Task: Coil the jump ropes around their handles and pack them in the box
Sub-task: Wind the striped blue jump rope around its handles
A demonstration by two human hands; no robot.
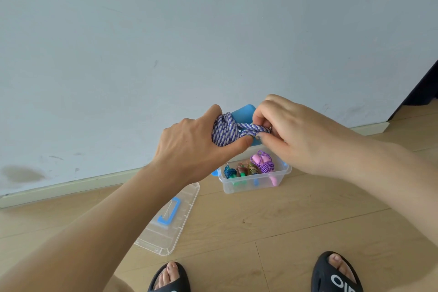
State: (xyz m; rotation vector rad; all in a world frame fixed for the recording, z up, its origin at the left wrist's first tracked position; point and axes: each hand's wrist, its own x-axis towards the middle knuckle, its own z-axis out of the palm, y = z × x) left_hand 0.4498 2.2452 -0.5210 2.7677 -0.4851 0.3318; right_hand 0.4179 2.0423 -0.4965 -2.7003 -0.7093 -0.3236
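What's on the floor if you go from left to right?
Clear lid with a blue handle → clear box, holding blue-green rope, brownish ropes, then purple rope with pink handles.

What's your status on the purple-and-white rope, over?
Left hand grips the purple-and-white rope coil; right hand pinches its loose end. Open box below already holds coiled ropes. Lid off, nothing blocking.

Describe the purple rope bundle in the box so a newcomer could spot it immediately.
Start at the clear plastic box on the wood floor by the wall, below the hands. Coiled ropes sit in a row inside; the purple rope bundle is at the right end. Only it has pink handles and glossy purple cord.
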